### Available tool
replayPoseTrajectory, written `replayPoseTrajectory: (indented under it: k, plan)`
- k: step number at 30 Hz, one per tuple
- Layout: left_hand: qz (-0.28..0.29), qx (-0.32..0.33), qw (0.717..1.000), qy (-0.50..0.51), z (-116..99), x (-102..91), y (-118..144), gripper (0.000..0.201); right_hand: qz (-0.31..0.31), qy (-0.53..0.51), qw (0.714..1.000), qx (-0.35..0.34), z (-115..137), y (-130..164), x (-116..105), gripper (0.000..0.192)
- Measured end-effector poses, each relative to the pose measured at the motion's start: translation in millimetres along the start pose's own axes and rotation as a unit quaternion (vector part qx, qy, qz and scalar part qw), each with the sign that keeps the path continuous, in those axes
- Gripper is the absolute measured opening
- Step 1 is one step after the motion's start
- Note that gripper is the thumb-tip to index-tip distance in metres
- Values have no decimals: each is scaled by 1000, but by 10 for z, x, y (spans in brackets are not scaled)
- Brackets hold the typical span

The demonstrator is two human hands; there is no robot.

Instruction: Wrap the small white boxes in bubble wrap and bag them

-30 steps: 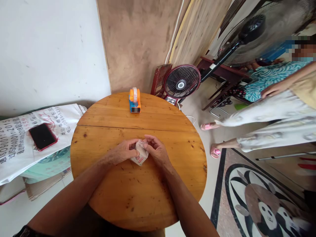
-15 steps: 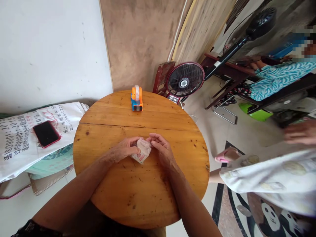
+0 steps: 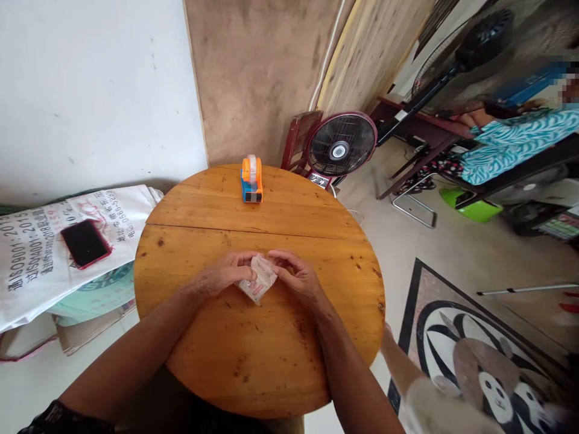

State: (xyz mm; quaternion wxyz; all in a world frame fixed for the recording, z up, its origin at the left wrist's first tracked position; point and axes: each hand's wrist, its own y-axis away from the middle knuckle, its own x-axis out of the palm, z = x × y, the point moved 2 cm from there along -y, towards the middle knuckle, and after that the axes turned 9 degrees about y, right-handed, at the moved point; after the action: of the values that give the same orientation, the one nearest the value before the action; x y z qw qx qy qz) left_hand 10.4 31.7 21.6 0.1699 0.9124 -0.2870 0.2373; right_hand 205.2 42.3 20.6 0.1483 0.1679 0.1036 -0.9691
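Note:
Over the middle of the round wooden table, a small whitish packet with pinkish-red print and a crinkled, film-like top is tilted between my hands. My left hand grips it from the left, thumb across its face and fingers behind. At its upper right edge, my right hand has thumb and forefinger closed on the wrapping; the exact pinch is too small to make out. Toward the table's far edge stands an orange and blue tape dispenser with a tape roll, out of reach of both hands.
Left of the table, a phone lies on a white printed sack. Behind the table's right side are a round fan and a wooden chair. Another person in a patterned blue sleeve sits farther right. A passer-by's leg is at lower right.
The person at right in pale clothing has moved down and mostly out of view, uncovering the panda floor pattern. My right fingers have drawn closer together at the packet's edge.

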Motion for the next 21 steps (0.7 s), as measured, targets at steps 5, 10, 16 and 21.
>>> replayPoseTrajectory:
  k: [5, 10, 16, 21]
  plan:
    - [12, -18, 1000, 3, -17, 40, 12, 40, -25, -12, 999, 22, -14, 6, 50, 21]
    - [7, -19, 1000, 10, -27, 46, 9, 42, -62, -59, 994, 69, -79, -4, 81, 22]
    - [-3, -15, 1000, -23, -10, 32, 11, 39, -81, -91, 989, 82, -29, -7, 96, 23]
    - [-32, -8, 999, -18, 29, 15, -27, 33, -90, -59, 992, 60, 28, 22, 127, 23]
